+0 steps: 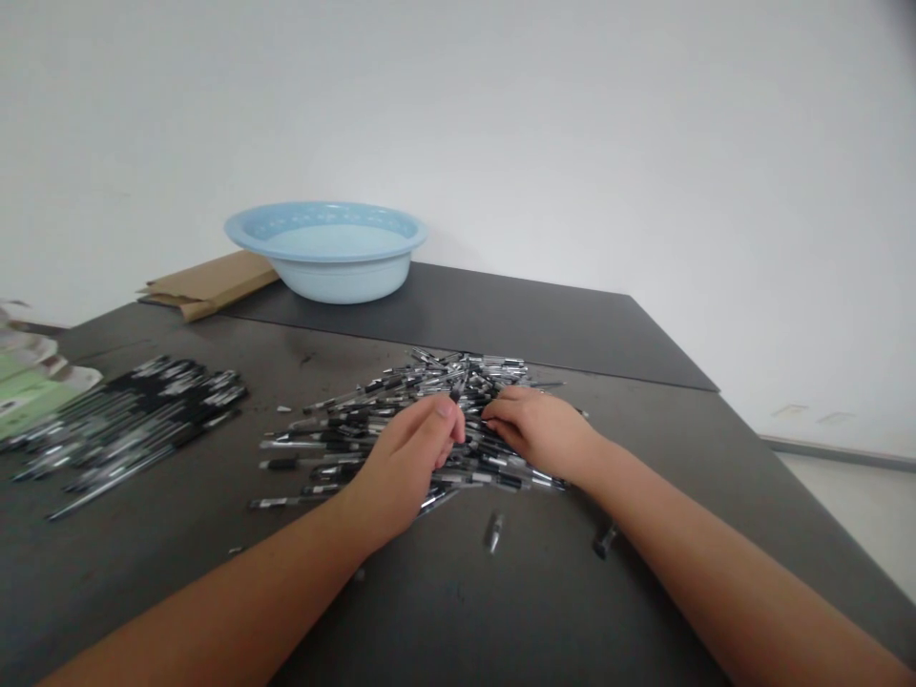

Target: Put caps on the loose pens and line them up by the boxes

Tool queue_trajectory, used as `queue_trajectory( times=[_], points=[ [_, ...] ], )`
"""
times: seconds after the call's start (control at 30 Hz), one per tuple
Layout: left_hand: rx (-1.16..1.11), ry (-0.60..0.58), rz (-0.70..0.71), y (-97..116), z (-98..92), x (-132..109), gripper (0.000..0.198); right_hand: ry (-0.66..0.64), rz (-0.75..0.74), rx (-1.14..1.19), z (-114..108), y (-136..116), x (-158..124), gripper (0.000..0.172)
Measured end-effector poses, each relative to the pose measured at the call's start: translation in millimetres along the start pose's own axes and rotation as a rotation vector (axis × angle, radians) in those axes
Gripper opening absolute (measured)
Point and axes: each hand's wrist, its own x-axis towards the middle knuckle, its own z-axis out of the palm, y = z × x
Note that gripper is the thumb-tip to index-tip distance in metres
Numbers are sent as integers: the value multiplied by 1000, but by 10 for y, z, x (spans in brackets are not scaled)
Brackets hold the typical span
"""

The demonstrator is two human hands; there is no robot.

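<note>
- Pens (422, 382) are lying in a loose heap at the centre of the frame, around both hands.
- They are probably handling as light, stiff and slippery, rolling easily; the dark grips are likely offering the surest hold.
- They are showing clear barrels and bright glints.
- The left hand (411, 447) is pinching a small dark piece (456, 393); the right hand (540, 429) is curling over the pens, but whether it is gripping one is hard to tell.

No words or numbers can be read. Any marks on the thin black and clear plastic pens (493, 468) are too small, and the green and white packaging (43, 393) is blurry.
</note>
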Motion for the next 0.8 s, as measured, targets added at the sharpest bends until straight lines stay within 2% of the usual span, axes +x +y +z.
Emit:
queue_trajectory(
  times=[0.23,0.5,0.8],
  points=[
    [239,-16,12,96,-3,-43,48,-38,-29,-122,-29,-41,-18,19],
    [293,-32,11,95,29,-36,47,-77,-108,-228,-80,-96,-49,17],
    [454,-31,27,156,33,-16,44,-28,-79,-141,-119,-47,-90,11]
  ],
)
